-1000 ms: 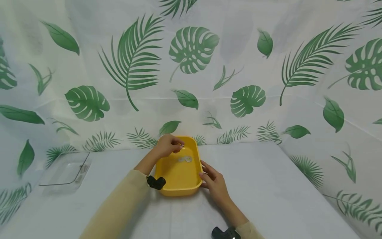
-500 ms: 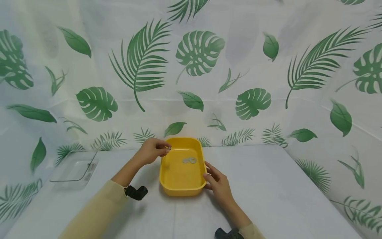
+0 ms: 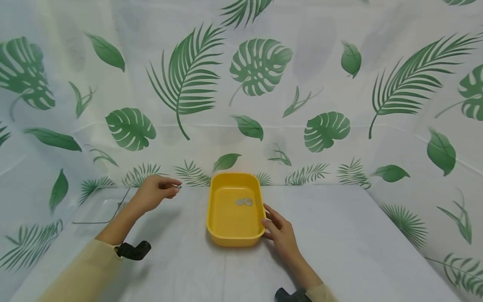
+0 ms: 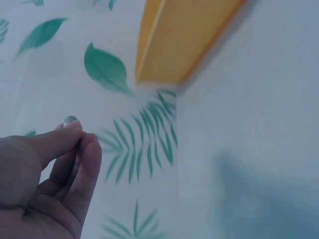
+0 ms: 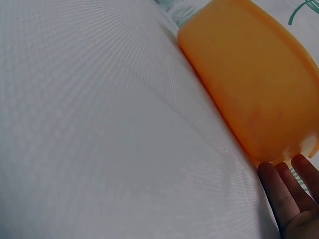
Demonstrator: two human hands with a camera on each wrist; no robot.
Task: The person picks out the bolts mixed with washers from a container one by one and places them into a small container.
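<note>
My left hand pinches a small silvery metal piece between thumb and fingertips, above the table left of a yellow tray. In the left wrist view its rounded end shows past the fingertips; its exact kind cannot be made out. My right hand rests against the tray's right side. In the right wrist view, fairly straight fingers touch the tray's outer wall. Two flat, pale washer-like discs lie inside the tray, and at least one has a hole.
A clear, see-through container stands at the far left of the white table, partly hidden behind my left forearm. A leaf-printed cloth hangs behind and along both sides.
My left hand has moved left from over the tray, carrying the small metal piece towards the clear container's side. The right hand stays at the tray. The head view has shifted slightly.
</note>
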